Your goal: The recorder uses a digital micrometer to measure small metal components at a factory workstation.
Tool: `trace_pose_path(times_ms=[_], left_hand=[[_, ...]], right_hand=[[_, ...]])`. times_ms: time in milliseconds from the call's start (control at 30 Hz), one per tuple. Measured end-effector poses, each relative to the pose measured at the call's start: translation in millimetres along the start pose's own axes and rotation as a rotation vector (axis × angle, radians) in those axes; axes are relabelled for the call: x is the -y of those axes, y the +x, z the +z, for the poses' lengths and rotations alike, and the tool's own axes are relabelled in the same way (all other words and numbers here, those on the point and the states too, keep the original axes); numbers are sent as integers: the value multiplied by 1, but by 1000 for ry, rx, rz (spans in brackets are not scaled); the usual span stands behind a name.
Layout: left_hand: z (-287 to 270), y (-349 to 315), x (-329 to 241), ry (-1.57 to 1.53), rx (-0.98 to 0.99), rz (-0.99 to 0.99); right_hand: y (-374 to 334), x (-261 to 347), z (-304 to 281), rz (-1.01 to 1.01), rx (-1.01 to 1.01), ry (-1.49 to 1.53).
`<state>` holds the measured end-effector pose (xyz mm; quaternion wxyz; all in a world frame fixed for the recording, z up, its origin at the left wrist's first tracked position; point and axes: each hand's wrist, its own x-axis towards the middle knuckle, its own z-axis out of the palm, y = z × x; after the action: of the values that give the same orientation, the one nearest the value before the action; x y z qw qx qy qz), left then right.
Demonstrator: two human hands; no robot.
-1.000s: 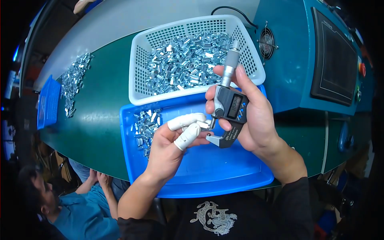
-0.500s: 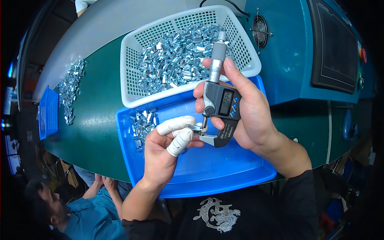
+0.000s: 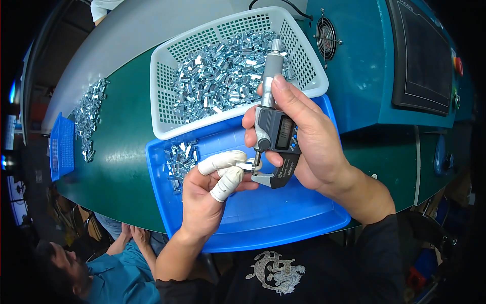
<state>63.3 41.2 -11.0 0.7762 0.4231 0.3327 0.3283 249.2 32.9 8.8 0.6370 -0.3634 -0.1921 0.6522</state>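
My left hand (image 3: 200, 202), with white finger cots on several fingers, pinches a small shiny metal hex part (image 3: 245, 165). Its outer end sits at the measuring gap of a digital micrometer (image 3: 273, 121), by the spindle tip. My right hand (image 3: 319, 147) is wrapped round the micrometer, thumb resting by its silver sleeve. Both hands are above a blue tray (image 3: 283, 225), where a small pile of similar metal parts (image 3: 179, 164) lies at the left. Behind it, a white perforated basket (image 3: 158, 101) holds a large heap of these parts (image 3: 217, 76).
On the green table (image 3: 121, 131), more metal parts (image 3: 90, 116) lie at the left beside a small blue basket (image 3: 62, 147). A teal machine (image 3: 357, 66) with a dark screen (image 3: 422, 61) stands at the right. Another person (image 3: 121, 268) sits at the lower left.
The micrometer and my right thumb have shifted slightly left, and the thumb sits a little lower along the sleeve. The hex part shows more clearly between my left fingers.
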Motion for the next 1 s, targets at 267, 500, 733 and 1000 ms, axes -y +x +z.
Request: trace_pose_path(times_ms=[267,500,733,1000], left_hand=[[0,0,-2,9,5,-23],[0,0,0,5,-1,-25],[0,0,0,-2,24,-17],[-5,2,-3,-6,47,-37]], right_hand=[[1,0,-1,4,18,6],[0,0,-3,9,50,28],[-2,2,0,24,-6,-54],[-1,2,-1,77,-2,84]])
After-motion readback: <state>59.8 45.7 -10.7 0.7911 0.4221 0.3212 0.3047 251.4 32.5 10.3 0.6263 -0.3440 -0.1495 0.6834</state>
